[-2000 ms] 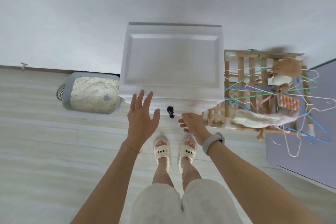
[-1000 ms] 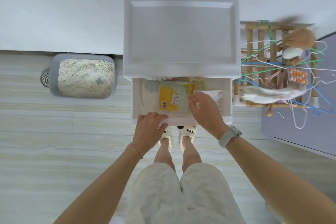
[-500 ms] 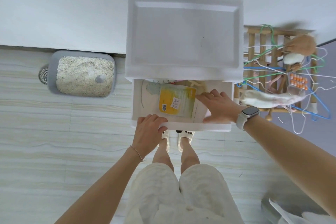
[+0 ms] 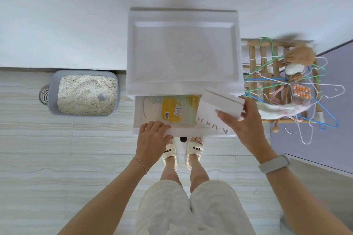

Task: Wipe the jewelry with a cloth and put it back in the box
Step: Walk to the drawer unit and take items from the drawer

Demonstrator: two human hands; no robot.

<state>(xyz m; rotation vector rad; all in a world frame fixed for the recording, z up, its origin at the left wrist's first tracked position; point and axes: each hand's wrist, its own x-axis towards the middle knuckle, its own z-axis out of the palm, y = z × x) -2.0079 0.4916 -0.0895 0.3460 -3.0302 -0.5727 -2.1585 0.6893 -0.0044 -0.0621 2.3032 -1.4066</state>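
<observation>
I see the left hand [image 4: 152,137] resting on the front edge of the open drawer [image 4: 183,131], with its fingers curled over this edge and the thumb near the middle of the front. The forearm comes straight from below, and a thin bracelet is on the wrist.

The right hand [image 4: 246,120] is raised over the right part of the drawer. It grips a white box [image 4: 219,104], thumb on the near side and the other fingers around the far right edge. The box is tilted, and its upper corner covers a part of the cabinet [image 4: 183,51] front. I cannot tell if the box is open or what is inside. A grey watch is on this wrist.

Under the box a white sheet with large letters lies in the drawer, and beside it, on the left, a yellow packet [image 4: 179,108].

Half a second ago the right hand lay flat inside the drawer, fingers spread, with no box to see. Now it has lifted the box up. The left hand stayed on the same place at the drawer edge. The drawer is pulled out about as far as then, and the packet did not move.
</observation>
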